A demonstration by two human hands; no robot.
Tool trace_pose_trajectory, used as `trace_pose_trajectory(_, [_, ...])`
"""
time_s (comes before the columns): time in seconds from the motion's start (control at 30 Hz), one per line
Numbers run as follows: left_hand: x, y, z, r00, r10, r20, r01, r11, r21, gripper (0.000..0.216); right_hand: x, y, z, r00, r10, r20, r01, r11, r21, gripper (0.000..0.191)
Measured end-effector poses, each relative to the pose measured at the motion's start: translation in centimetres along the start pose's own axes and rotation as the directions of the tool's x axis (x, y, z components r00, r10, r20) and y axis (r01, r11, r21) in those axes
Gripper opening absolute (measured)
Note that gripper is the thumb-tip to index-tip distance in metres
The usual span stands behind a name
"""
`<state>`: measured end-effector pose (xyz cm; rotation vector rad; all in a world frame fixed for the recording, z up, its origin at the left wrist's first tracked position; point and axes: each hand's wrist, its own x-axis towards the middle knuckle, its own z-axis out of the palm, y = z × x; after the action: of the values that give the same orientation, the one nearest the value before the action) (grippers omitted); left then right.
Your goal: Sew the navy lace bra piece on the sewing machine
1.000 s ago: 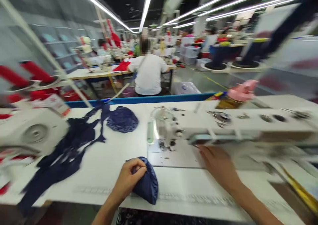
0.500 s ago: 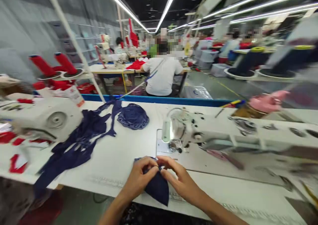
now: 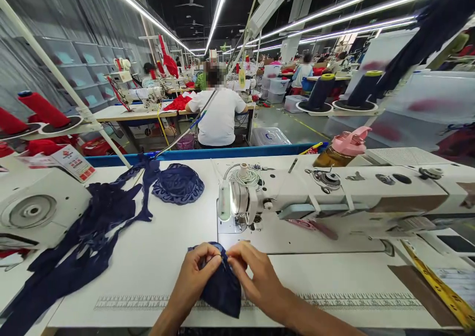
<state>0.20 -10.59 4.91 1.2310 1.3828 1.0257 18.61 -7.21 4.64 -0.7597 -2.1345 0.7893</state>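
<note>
Both hands meet over a small navy fabric piece [image 3: 222, 291] near the front of the white sewing table [image 3: 148, 266]. My left hand [image 3: 198, 271] pinches the piece's upper edge between thumb and forefinger. On the other side, my right hand [image 3: 256, 276] is closed in a pinch on the same edge, with fine thread ends showing between the fingertips. The piece's pointed lower part hangs toward the table edge. Just beyond the hands is the sewing machine head [image 3: 241, 202], its lamp lit. A rounded navy lace-edged piece [image 3: 178, 183] lies to the left of it.
Navy fabric strips [image 3: 100, 217] sprawl across the left side by a second machine [image 3: 37, 207]. A pink-lidded bottle [image 3: 345, 145] stands behind the machine arm, and a yellow measuring tape [image 3: 438, 286] lies at right. Ahead, a person in a white shirt [image 3: 217, 116] sits at another table.
The view has swung to the right and steadied, so things appear further left. Both hands still grip the navy piece, its edge now turned more upright between the fingertips.
</note>
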Motion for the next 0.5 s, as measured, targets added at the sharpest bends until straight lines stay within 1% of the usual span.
trace_pose_trajectory(0.03, [0.0, 0.1, 0.0, 1.000, 0.010, 0.014, -0.010, 1.000, 0.022, 0.031, 0.4, 0.0, -0.4, 0.999, 0.040, -0.004, -0.040, 0.998, 0.056, 0.018])
trace_pose_trajectory(0.1, [-0.1, 0.4, 0.1, 0.999, 0.026, 0.024, -0.028, 0.998, 0.057, 0.031, 1.0, 0.1, -1.0, 0.997, 0.052, 0.056, -0.059, 0.991, 0.120, 0.025])
trace_pose_trajectory(0.17, [-0.2, 0.6, 0.2, 0.999, 0.024, 0.028, -0.026, 0.997, 0.077, 0.032, 1.5, 0.1, -1.3, 0.991, 0.061, 0.121, -0.080, 0.984, 0.157, 0.023])
trace_pose_trajectory(0.2, [-0.3, 0.5, 0.2, 0.999, 0.020, 0.029, -0.022, 0.996, 0.083, 0.032, 1.6, 0.2, -1.3, 0.988, 0.079, 0.132, -0.101, 0.981, 0.164, 0.021])
trace_pose_trajectory(0.27, [-0.3, 0.4, 0.3, 0.999, 0.018, 0.028, -0.020, 0.996, 0.084, 0.032, 1.7, 0.4, -1.1, 0.985, 0.121, 0.122, -0.141, 0.976, 0.169, 0.016])
trace_pose_trajectory(0.37, [-0.4, 0.2, 0.3, 0.999, 0.044, 0.030, -0.046, 0.996, 0.076, 0.029, 1.5, 0.7, -0.7, 0.985, 0.162, 0.066, -0.171, 0.971, 0.169, 0.010])
trace_pose_trajectory(0.5, [-0.6, 0.3, 0.5, 0.996, 0.085, 0.012, -0.086, 0.989, 0.122, 0.027, 1.2, 0.8, -0.3, 0.979, 0.201, 0.022, -0.202, 0.964, 0.172, 0.011])
